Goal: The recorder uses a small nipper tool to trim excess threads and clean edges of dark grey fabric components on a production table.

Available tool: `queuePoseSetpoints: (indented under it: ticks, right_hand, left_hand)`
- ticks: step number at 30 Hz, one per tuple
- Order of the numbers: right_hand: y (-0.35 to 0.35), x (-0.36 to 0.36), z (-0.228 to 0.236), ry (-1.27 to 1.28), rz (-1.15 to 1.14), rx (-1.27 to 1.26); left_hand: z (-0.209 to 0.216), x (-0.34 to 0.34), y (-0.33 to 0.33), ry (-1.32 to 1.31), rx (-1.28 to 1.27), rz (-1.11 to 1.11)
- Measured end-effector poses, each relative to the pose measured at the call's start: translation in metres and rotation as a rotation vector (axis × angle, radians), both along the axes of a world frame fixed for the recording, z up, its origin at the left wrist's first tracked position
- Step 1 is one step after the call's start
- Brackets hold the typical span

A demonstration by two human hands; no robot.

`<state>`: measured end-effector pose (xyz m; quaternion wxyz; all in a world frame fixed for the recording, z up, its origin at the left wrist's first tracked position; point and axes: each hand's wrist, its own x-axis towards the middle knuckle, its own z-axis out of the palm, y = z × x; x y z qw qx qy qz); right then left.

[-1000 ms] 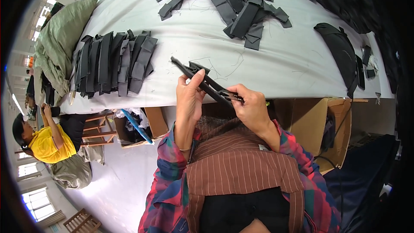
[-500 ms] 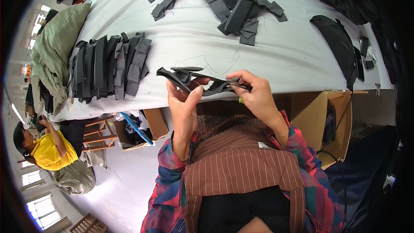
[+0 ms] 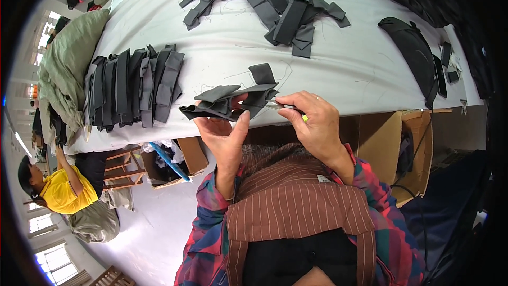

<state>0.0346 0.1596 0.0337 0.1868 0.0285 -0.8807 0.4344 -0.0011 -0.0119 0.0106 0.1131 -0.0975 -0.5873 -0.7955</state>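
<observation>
The white-covered surface [image 3: 222,55] carries a loose pile of dark strips [image 3: 290,15] and a smaller row of strips [image 3: 123,87]; over its near edge, the left hand [image 3: 225,136] grips a dark fabric piece [image 3: 219,94], the right hand [image 3: 318,124] grasping a small metal-tipped tool [image 3: 274,106] just beside it.

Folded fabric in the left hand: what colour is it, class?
The folded fabric is dark grey; it shows best in the head view.

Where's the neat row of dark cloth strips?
In the head view, the row of dark strips lies on the left side of the white table, between the green cloth and the left hand.
</observation>
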Motion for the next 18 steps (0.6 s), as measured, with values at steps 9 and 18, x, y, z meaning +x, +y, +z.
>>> queuePoseSetpoints:
  ticks: [9,18]
  right_hand:
    - [-0.001,-0.002,0.001,0.057,-0.007,0.106]
    - [-0.001,-0.005,0.004,0.041,0.040,0.121]
  left_hand:
    - [-0.002,0.001,0.001,0.116,-0.101,-0.003]
    - [-0.013,0.003,-0.001,0.056,-0.122,0.007]
